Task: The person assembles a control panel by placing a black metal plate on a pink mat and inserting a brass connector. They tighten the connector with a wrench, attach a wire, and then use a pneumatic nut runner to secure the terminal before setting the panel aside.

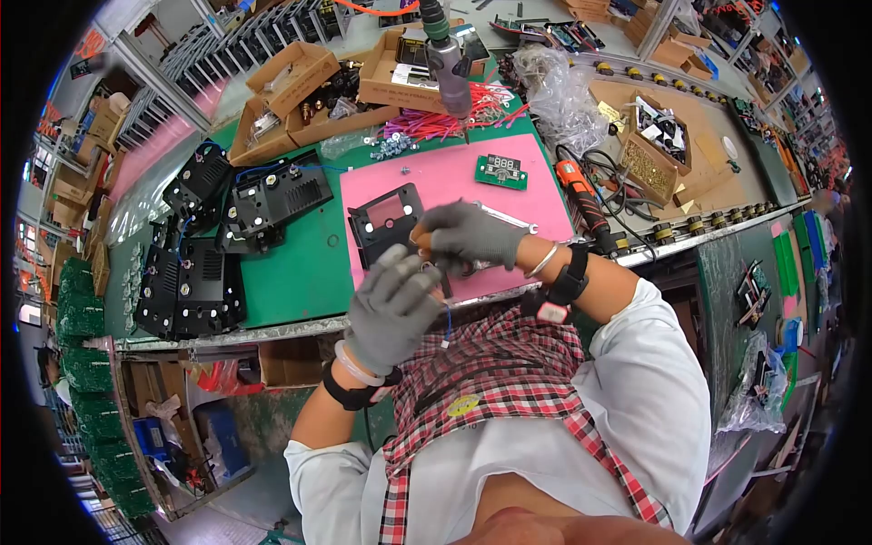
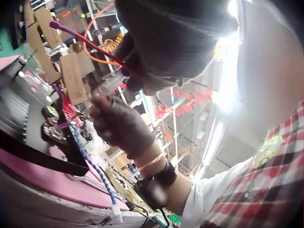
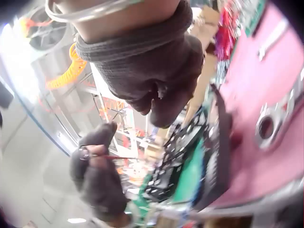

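Observation:
Both hands wear grey gloves with bare fingertips and are raised close together over the near edge of the black plastic housing (image 1: 389, 218). My left hand (image 1: 395, 304) pinches a thin red wire (image 2: 90, 43) that ends in a purple tip. From my right hand (image 1: 477, 234), seen with curled fingers in its wrist view, a small shiny piece (image 3: 161, 89) shows between finger and thumb; its kind I cannot tell. A blue-and-white twisted cable (image 2: 92, 164) with a white connector (image 2: 115, 213) hangs below the hands. The housing lies on a pink mat (image 1: 436, 177).
A green circuit board (image 1: 501, 173) and a wrench (image 1: 509, 216) lie on the mat. An orange-black power tool (image 1: 581, 195) is at its right, and a driver (image 1: 448, 73) hangs above. Black housings (image 1: 209, 282) crowd the left; red wires (image 1: 454, 113) and cardboard boxes (image 1: 295, 77) stand behind.

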The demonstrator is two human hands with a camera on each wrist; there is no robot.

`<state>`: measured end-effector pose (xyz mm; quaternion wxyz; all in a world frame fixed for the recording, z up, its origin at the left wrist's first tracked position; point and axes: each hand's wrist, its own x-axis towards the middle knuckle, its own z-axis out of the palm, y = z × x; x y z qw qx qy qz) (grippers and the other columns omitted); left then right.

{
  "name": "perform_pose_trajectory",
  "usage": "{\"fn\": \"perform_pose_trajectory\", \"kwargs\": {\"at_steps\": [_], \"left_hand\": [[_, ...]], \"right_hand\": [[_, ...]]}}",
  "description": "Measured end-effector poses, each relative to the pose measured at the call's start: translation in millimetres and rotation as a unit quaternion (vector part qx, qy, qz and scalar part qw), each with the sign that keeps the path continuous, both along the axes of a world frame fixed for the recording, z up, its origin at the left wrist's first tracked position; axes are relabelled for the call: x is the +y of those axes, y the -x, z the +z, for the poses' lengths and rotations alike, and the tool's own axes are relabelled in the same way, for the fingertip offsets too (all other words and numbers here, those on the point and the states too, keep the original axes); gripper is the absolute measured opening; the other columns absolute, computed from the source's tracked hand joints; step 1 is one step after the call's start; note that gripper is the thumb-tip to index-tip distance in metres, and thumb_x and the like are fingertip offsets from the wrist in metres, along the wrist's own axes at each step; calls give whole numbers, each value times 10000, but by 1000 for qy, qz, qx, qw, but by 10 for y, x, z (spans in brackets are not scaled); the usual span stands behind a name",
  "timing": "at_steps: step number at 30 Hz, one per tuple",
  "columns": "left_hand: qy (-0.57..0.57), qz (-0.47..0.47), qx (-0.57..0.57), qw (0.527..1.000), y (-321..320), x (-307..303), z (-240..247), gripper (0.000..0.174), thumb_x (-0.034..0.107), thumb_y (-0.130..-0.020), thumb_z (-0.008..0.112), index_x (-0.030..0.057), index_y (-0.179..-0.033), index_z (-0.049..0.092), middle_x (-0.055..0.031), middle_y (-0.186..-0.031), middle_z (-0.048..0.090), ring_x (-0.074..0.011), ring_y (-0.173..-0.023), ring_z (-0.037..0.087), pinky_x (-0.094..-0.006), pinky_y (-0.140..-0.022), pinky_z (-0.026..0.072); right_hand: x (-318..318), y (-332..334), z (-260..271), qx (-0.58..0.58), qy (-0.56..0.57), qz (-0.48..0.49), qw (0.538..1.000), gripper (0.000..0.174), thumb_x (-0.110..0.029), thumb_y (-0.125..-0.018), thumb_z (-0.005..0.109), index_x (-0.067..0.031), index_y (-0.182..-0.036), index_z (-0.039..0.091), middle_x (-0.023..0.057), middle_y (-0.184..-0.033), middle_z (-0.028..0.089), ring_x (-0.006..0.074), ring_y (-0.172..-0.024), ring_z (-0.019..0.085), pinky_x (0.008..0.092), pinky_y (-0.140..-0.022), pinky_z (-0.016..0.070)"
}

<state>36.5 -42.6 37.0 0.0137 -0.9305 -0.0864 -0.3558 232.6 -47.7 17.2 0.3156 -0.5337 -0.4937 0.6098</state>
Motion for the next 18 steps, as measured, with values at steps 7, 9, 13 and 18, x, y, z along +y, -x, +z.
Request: {"fn": "perform_pose_trajectory", "kwargs": {"at_steps": [7, 9, 13, 18], "left_hand": [[257, 168, 79, 948, 309, 308, -687, 117, 121, -727, 588, 115, -835, 634, -46, -796, 612, -262, -791, 572, -380, -658, 455], [265, 160, 64, 949, 253, 325, -770, 106, 126, -741, 599, 106, -839, 634, -57, -781, 609, -259, -773, 573, -370, -651, 447], [275, 169, 63, 944, 124, 362, -830, 92, 131, -762, 606, 94, -841, 636, -67, -799, 612, -262, -779, 576, -355, -653, 442], [281, 191, 41, 940, 17, 467, -973, 92, 145, -762, 601, 95, -832, 633, -66, -795, 611, -269, -780, 575, -374, -676, 441]], "right_hand": [[-15, -439, -600, -384, -187, 130, 895, 202, -170, -792, 544, -87, -947, 643, 92, -928, 624, 271, -900, 571, 367, -813, 442], [-16, -456, -747, -367, -229, 145, 890, 199, -155, -783, 550, -94, -948, 644, 85, -950, 615, 262, -909, 569, 367, -812, 442], [24, -474, -889, -393, -238, 174, 871, 205, -161, -773, 569, -112, -962, 631, 81, -939, 595, 268, -878, 573, 374, -784, 450], [4, -467, -892, -403, -252, 157, 866, 175, -163, -776, 569, -93, -931, 608, 77, -935, 590, 272, -862, 573, 375, -764, 452]]}}
